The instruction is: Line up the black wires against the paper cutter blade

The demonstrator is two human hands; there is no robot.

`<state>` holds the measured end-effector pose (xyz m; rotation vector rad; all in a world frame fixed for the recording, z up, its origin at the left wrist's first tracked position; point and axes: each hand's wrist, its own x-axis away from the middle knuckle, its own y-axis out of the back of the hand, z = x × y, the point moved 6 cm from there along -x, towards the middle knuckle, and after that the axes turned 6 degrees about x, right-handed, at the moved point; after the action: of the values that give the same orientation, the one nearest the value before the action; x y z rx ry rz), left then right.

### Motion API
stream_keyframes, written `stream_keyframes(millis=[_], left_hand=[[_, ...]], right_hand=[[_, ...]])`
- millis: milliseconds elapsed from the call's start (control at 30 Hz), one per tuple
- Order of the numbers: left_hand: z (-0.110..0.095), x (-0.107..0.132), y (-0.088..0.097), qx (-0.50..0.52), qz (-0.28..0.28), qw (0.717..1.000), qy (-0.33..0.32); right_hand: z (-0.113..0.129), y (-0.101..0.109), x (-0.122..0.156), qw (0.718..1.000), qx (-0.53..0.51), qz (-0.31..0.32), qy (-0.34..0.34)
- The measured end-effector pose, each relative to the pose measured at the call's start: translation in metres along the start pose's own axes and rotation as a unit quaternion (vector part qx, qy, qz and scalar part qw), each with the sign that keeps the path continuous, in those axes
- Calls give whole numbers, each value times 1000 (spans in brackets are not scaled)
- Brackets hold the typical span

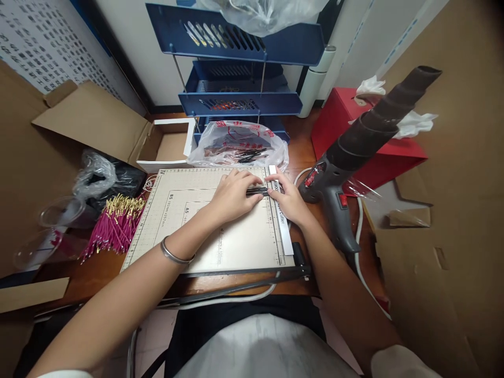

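Observation:
A beige paper cutter board [220, 236] with grid lines lies on the wooden desk. My left hand [232, 195] presses down on a small bundle of thin black tubes [256, 191] lying across the board near its right edge. My right hand [289, 199] rests on the cutter's white ruler strip [284, 231], fingertips pinching the bundle's right end. Both hands have their fingers closed on the bundle. A silver bangle sits on my left wrist.
A heat gun [346, 157] stands right of the cutter, with a red box [366, 142] behind. A plastic bag of black tubes [240, 147] lies behind the board. Magenta wires with gold tips [116, 226] lie left. Blue tray rack [236, 63] at back; cardboard boxes both sides.

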<state>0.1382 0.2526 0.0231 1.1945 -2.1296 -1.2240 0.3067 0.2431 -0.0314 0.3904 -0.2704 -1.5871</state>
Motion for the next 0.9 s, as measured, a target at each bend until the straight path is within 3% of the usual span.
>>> stream_keyframes(millis=[133, 333, 433, 700, 900], left_hand=[[-7, 15, -4, -43, -13, 999, 0], [-20, 31, -34, -93, 88, 991, -29], [-22, 26, -42, -94, 99, 990, -40], [-25, 9, -42, -100, 120, 987, -35], [-28, 11, -36, -112, 95, 988, -45]], right_hand=[[-5, 0, -3, 999, -26, -14, -12], [-11, -2, -7, 998, -46, -33, -14], [-12, -3, -7, 997, -60, -40, -13], [-12, -2, -5, 996, -62, -60, -8], [-8, -1, -2, 999, -41, -26, 1]])
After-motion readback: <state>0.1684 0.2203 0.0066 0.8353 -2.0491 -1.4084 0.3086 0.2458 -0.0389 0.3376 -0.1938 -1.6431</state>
